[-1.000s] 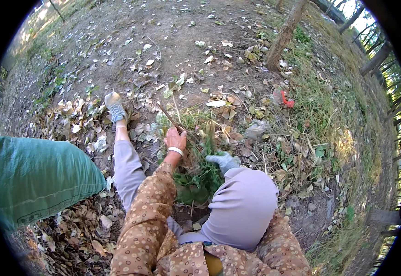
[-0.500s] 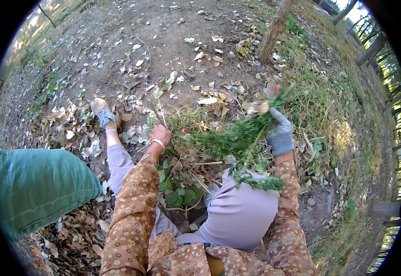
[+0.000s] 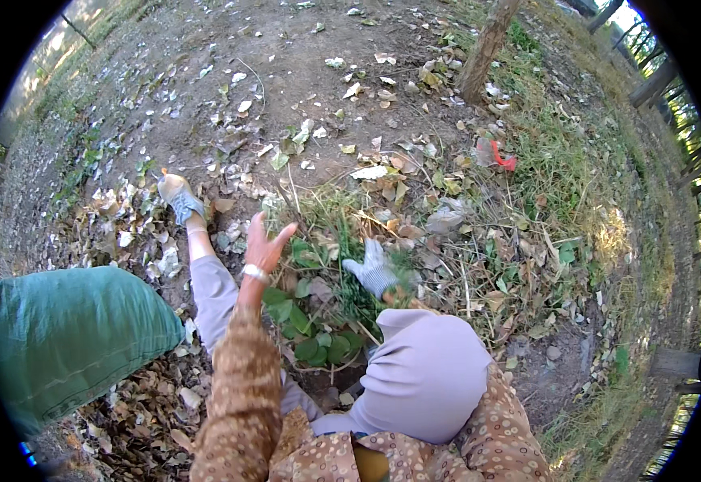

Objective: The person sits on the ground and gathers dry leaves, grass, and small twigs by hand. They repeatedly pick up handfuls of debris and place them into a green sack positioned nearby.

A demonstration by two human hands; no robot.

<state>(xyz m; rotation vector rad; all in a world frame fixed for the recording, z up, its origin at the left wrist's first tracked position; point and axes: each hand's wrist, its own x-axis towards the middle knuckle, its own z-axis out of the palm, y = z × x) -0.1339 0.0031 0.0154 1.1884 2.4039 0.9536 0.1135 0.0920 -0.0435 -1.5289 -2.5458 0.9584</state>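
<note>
Our bare left hand (image 3: 264, 247) spreads wide, empty; whether our gloved right hand (image 3: 375, 271) grips the feathery greens (image 3: 351, 296) beside it, just beyond the bent knee (image 3: 423, 369), we can't tell. Light, limp stuff, we reckon: best bunched by the stems.

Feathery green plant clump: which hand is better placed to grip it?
Likely right: the grey-gloved right hand is beside the feathery green plant clump; the bare left hand, open, is farther from it.

The bare left hand (image 3: 266, 247), with 1 white wristband (image 3: 256, 274), is open, thumb spread. The grey-striped gloved right hand (image 3: 375, 271) is at feathery dark-green plants (image 3: 350, 301), its grip too blurred to judge. A bulging green fabric sack (image 3: 77, 337) lies leftward.
</note>
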